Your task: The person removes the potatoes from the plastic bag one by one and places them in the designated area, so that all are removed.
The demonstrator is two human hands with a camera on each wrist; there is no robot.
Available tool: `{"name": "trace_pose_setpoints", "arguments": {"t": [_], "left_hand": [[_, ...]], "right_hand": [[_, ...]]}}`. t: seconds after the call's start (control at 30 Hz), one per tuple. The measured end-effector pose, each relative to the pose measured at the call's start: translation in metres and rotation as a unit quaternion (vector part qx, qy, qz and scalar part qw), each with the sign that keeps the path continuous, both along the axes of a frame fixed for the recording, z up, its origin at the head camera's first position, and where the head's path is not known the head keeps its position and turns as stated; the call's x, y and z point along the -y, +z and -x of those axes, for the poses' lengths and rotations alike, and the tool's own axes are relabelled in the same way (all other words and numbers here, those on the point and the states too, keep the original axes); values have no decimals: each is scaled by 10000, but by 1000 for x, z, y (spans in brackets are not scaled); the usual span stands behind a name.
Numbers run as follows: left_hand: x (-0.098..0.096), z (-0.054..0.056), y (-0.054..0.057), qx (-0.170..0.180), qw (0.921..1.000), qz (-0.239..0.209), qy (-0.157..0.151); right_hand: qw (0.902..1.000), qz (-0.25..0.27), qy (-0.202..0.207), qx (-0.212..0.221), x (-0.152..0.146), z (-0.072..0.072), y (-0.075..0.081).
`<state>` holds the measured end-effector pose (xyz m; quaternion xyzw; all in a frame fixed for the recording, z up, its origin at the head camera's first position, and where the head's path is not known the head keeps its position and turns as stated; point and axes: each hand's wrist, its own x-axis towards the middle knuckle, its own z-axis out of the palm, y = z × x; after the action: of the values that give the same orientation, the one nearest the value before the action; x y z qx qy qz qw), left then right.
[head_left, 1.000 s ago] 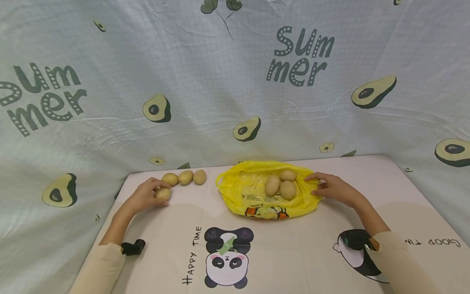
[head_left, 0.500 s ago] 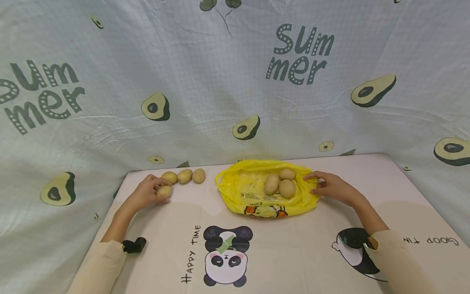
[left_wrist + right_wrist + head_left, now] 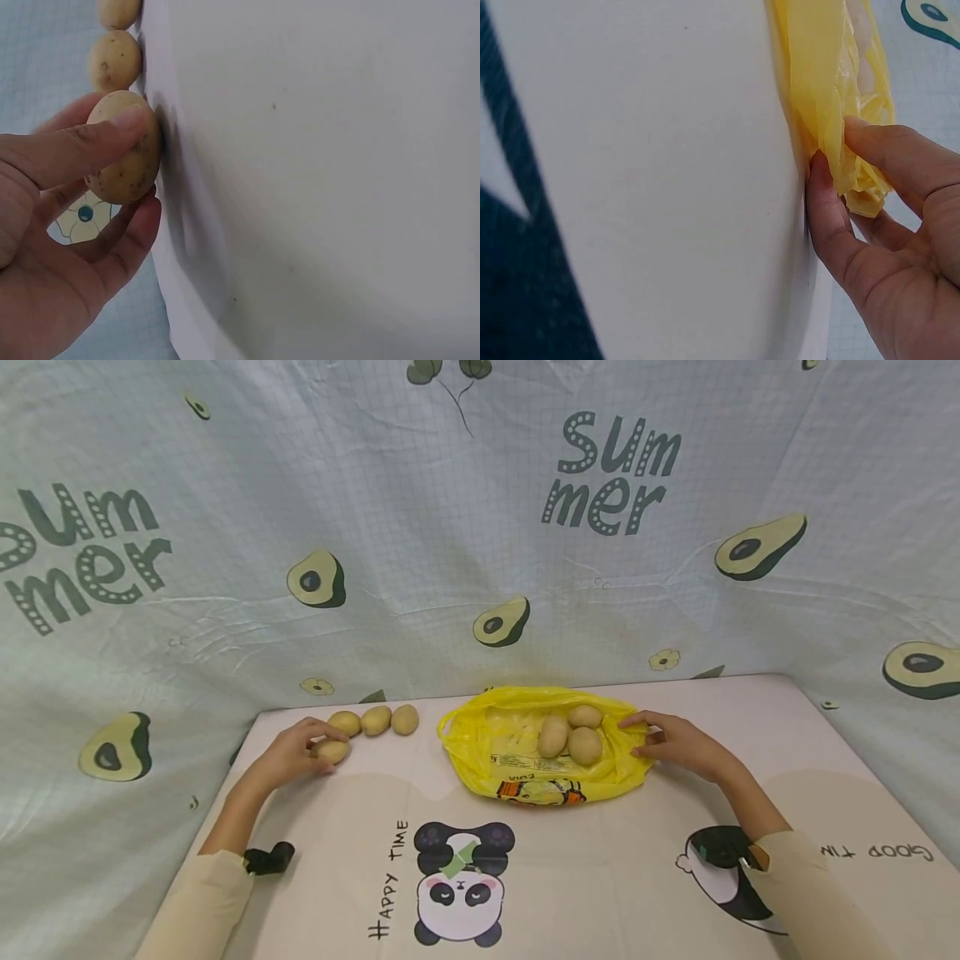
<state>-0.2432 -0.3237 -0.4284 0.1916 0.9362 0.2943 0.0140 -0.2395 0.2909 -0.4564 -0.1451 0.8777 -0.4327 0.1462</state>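
Note:
At the left of the table, the left hand (image 3: 291, 753) holds a potato (image 3: 332, 751) between thumb and fingers. In the left wrist view the thumb lies over the potato (image 3: 127, 169), with the fingers curled round its other side. Just behind it, three more potatoes (image 3: 376, 721) lie in a row along the back edge. A yellow plastic bag (image 3: 467, 756) lies spread in the middle, three potatoes (image 3: 553, 737) resting in its mouth. The right hand (image 3: 686, 748) pinches the bag's right edge; the right wrist view shows thumb and fingers on the crumpled plastic (image 3: 832, 142).
The pale tabletop (image 3: 585, 860) carries a printed panda (image 3: 461, 885) and lettering near the front. Behind it hangs a light curtain (image 3: 420, 527) with avocado prints, close to the table's back edge. A black wrist device (image 3: 272, 858) sits on the left forearm.
The left hand's potato shifted slightly and now lies more lengthwise, close to the row. The right hand keeps its place on the bag, and the head view has moved a little.

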Motion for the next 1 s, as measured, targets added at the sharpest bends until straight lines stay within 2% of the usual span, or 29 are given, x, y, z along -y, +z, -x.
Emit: {"name": "trace_pose_setpoints", "arguments": {"t": [0.2, 0.47, 0.67, 0.87, 1.0], "left_hand": [[3, -2, 2, -101, 9999, -2, 27], [7, -4, 3, 64, 9994, -135, 302], [11, 0, 1, -123, 9995, -129, 276], [13, 1, -3, -38, 9991, -332, 276], [12, 2, -1, -26, 9996, -185, 222]], "right_hand": [[10000, -18, -13, -10, 1, 1, -1], [10000, -60, -34, -3, 2, 1, -1], [9999, -98, -94, 26, 2, 0, 0], [9999, -80, -119, 74, 3, -1, 0], [9999, -79, -114, 83, 3, -1, 0]]}}
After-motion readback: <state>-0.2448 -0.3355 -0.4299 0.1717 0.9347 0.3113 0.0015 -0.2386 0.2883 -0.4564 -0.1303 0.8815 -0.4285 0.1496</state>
